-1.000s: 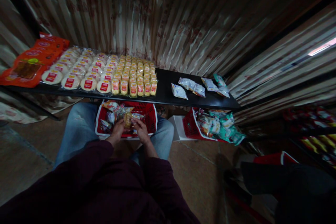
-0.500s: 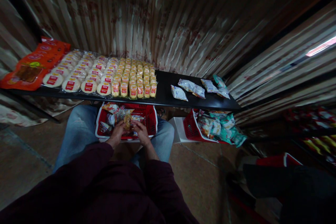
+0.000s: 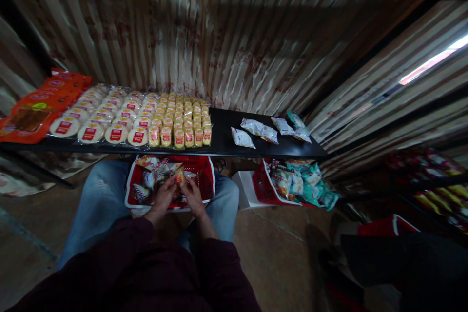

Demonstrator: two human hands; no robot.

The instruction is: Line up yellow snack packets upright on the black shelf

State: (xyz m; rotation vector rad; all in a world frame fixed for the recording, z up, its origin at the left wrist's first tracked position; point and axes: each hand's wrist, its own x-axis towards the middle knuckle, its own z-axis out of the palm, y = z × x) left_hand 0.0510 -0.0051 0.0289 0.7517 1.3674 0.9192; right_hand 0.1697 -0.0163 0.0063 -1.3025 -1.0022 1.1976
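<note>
Both hands are closed on one small yellow snack packet [image 3: 179, 176] with an orange-red label, held above a red basket [image 3: 206, 175] with a white rim. My left hand [image 3: 164, 194] grips the packet's left side, and my right hand [image 3: 193, 196] pinches it from the right. Beneath them in the basket lie several bagged snacks [image 3: 150, 162], partly covered by the hands. On the black shelf [image 3: 223, 126] just ahead stand rows of similar yellow packets [image 3: 179, 137], beside rows of round white wrapped cakes [image 3: 90, 132].
At the shelf's left end lies a large orange bag [image 3: 34, 112]; several white packets [image 3: 243, 137] lie toward its right. A second red basket [image 3: 260, 186] with green and white bags stands next to a white box [image 3: 244, 190]. Another person's dark-clothed leg [image 3: 383, 258] is at lower right.
The packet has been turned in my fingers, so its orange-red label now faces me. My view has tilted slightly, and the shelf and baskets appear lower and further left.
</note>
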